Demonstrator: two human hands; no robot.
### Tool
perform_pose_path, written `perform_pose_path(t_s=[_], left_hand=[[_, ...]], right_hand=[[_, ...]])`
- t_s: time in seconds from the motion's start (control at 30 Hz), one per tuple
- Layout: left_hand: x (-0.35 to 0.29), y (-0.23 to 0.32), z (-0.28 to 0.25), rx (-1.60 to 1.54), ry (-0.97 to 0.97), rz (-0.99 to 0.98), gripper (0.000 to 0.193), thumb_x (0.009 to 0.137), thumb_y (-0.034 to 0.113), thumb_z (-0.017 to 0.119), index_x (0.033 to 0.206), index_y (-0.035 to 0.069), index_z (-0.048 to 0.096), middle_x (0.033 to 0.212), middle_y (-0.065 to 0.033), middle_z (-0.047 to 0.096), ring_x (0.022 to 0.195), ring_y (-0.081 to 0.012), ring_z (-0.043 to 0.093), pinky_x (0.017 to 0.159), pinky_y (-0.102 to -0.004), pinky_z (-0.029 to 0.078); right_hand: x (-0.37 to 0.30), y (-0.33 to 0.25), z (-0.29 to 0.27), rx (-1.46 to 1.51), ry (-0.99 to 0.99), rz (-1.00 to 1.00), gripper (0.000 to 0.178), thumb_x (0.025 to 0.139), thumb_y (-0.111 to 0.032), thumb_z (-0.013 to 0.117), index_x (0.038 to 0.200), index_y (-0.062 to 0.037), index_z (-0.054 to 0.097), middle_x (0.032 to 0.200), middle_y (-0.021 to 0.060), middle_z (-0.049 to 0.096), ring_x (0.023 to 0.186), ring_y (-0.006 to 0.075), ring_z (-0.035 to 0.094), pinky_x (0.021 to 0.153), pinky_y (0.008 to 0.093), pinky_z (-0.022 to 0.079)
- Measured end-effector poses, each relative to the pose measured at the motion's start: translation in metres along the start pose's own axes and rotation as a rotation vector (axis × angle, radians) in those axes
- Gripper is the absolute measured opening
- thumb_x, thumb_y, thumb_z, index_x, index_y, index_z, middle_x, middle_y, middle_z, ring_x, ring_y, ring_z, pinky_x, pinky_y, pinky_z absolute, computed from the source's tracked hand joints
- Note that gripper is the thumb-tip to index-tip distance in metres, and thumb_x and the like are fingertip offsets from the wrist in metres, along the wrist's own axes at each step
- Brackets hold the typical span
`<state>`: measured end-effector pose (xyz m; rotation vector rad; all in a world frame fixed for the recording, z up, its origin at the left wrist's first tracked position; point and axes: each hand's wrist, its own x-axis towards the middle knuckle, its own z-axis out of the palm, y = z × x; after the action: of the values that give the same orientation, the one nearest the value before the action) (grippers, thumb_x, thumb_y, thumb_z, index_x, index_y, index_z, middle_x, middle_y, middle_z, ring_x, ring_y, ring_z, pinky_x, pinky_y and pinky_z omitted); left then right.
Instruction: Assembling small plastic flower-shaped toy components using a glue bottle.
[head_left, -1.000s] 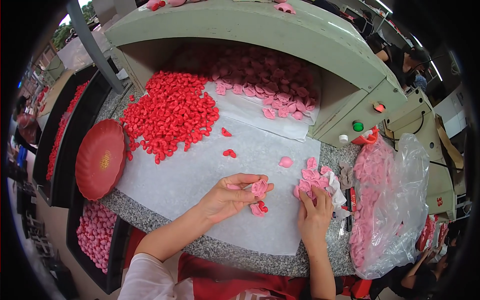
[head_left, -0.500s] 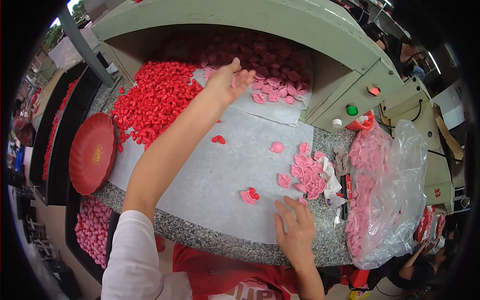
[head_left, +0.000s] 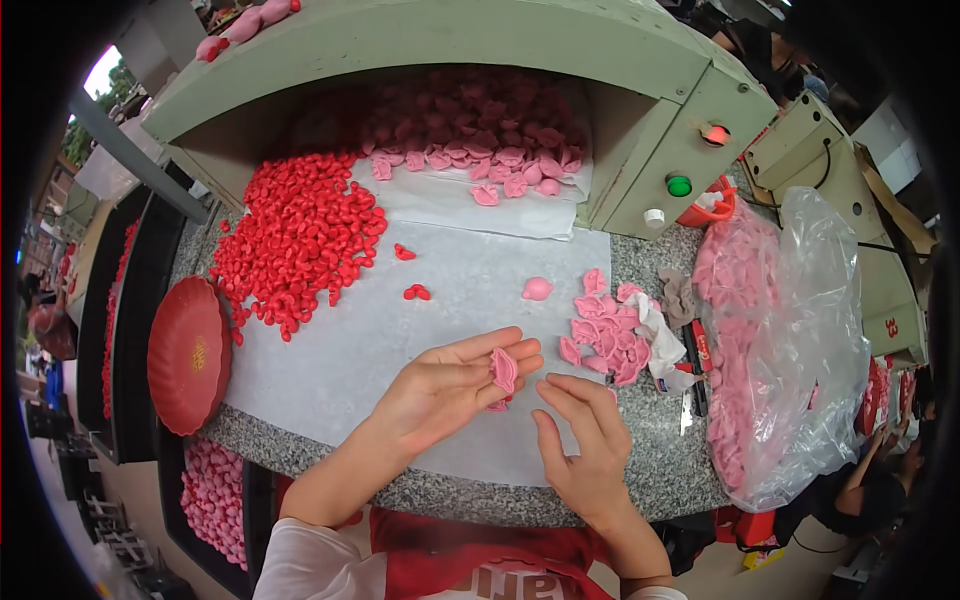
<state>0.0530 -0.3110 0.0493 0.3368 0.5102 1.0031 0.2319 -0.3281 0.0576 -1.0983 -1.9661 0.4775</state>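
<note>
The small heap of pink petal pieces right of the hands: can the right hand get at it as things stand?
Probably yes. The small heap of pink petal pieces lies on the white sheet just beyond the right hand, which is open and holds nothing. Nothing stands between them.
</note>
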Motion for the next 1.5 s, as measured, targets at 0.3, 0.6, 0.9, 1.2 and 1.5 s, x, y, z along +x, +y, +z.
perform_pose_path(t_s=[0.3,0.6,0.9,1.2,1.5], left_hand=[[-0.006,-0.015,0.006,0.381,0.048,0.149,0.041,0.086,0.005,0.048,0.125,0.0,0.038,0.123,-0.0209,0.043,0.112,-0.0255,0.047,0.087,-0.031,0.045],[-0.014,-0.022,0.011,0.378,0.027,0.164,0.032,0.085,0.005,0.048,0.116,-0.002,0.048,0.12,-0.0223,0.046,0.107,-0.024,0.05,0.086,-0.0324,0.046],[-0.012,-0.032,0.012,0.515,-0.021,0.36,0.028,0.08,-0.001,0.055,0.107,-0.002,0.056,0.117,-0.0228,0.048,0.107,-0.0274,0.05,0.09,-0.0371,0.042],[-0.017,-0.016,0.001,0.532,0.044,0.397,0.024,0.081,-0.002,0.051,0.104,-0.003,0.058,0.113,-0.0182,0.052,0.103,-0.0234,0.052,0.088,-0.0336,0.043],[-0.002,-0.048,-0.003,0.52,0.044,0.261,0.025,0.083,0.01,0.056,0.104,-0.003,0.056,0.093,-0.0071,0.061,0.084,-0.0105,0.057,0.075,-0.0239,0.046]], right_hand=[[-0.002,-0.001,0.001,0.084,0.063,0.016,0.027,0.069,0.004,0.063,0.096,-0.0011,0.059,0.092,0.0116,0.056,0.073,0.0187,0.055,0.055,0.0242,0.047],[-0.009,0.001,0.0,0.082,0.121,0.036,0.025,0.068,0.005,0.064,0.092,-0.0025,0.061,0.087,0.01,0.055,0.071,0.0177,0.055,0.054,0.0236,0.046],[-0.01,-0.003,-0.005,0.077,0.131,0.003,0.021,0.065,0.005,0.066,0.085,-0.0026,0.062,0.088,0.0099,0.054,0.072,0.0183,0.055,0.058,0.0245,0.046],[0.006,-0.007,0.013,0.155,0.1,-0.001,0.019,0.064,0.004,0.068,0.08,-0.0026,0.062,0.087,0.0106,0.053,0.071,0.0198,0.055,0.059,0.0259,0.045],[-0.028,-0.003,-0.006,-0.135,0.124,-0.11,0.013,0.069,0.002,0.066,0.079,-0.002,0.058,0.082,0.0153,0.059,0.078,0.0298,0.056,0.071,0.0379,0.045]])
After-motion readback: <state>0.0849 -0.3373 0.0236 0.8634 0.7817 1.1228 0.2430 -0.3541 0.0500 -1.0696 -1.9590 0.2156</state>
